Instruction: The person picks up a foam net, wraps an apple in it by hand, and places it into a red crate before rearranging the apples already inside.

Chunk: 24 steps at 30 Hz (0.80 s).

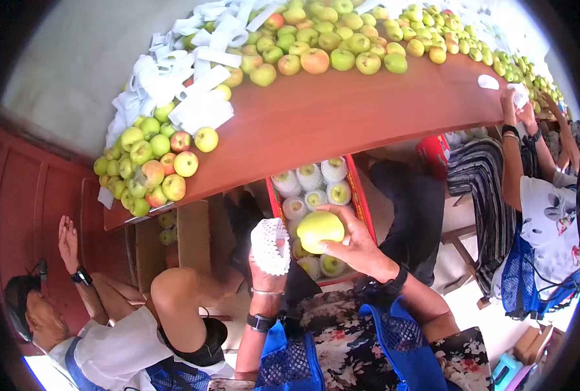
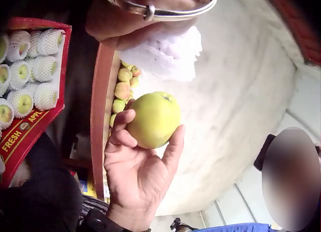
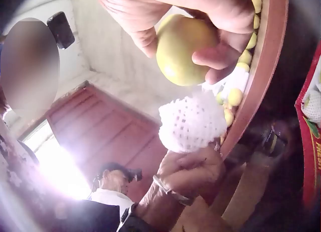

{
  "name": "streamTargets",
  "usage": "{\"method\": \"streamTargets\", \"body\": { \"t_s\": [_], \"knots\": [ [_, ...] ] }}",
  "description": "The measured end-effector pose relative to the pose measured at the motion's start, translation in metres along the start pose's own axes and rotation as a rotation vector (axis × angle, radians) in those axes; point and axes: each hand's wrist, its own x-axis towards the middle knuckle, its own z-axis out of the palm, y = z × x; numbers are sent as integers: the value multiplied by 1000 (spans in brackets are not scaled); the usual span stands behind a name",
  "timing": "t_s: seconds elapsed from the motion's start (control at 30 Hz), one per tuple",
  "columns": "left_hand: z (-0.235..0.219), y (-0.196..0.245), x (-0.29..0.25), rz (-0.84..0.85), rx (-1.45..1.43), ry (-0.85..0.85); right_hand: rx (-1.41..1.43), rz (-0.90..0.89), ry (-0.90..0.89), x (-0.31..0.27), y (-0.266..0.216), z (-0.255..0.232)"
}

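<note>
Plainly, from the head, the right hand has its grip round a green apple, thumb nearest the wearer and fingers at the far side. That opposed hold seems to keep the fruit steady with much of its skin uncovered. The left hand holds a white foam net beside it, upright, perhaps to keep it from folding; the net hides most of those fingers. Beneath and beyond the right grip, a red-edged box contains apples, many in foam nets, closely set, probably so that they cannot roll. Farther from both grips, loose apples and a heap of spare nets lie on the counter.

From the left wrist, the right grip is as wide as the apple, whose stem end shows; the left grip's net is apart from the fruit. The box's snug rows are off to one side.

From the right wrist, the left fingers look curled at the net's base, leaving its lattice body standing clear just beside the held apple.
</note>
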Motion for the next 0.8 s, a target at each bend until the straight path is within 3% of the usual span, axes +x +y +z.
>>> {"method": "streamTargets", "body": {
  "t_s": [0.07,0.17,0.37,0.4,0.5,0.57,0.67,0.73,0.8],
  "knots": [
    [4,3,2,-25,103,-21,7,13,34,0,-2,2],
    [1,2,1,-174,95,-52,378,135,2,4,3,-1],
    [12,-7,-3,-164,91,-99,26,-318,125,9,15,23],
    [13,-3,-5,-169,83,-144,108,-307,140,10,24,28],
    [19,0,-9,-122,89,-161,-284,-402,163,8,41,26],
    [20,0,-10,-79,64,-151,-294,-376,162,9,42,25],
    [12,-10,0,114,114,-55,-428,-349,97,8,31,14],
    [-2,-14,-2,120,266,-90,-473,-370,84,8,24,14],
    [-7,-13,-6,99,290,-85,-420,-220,-46,9,14,6]
  ]
}}
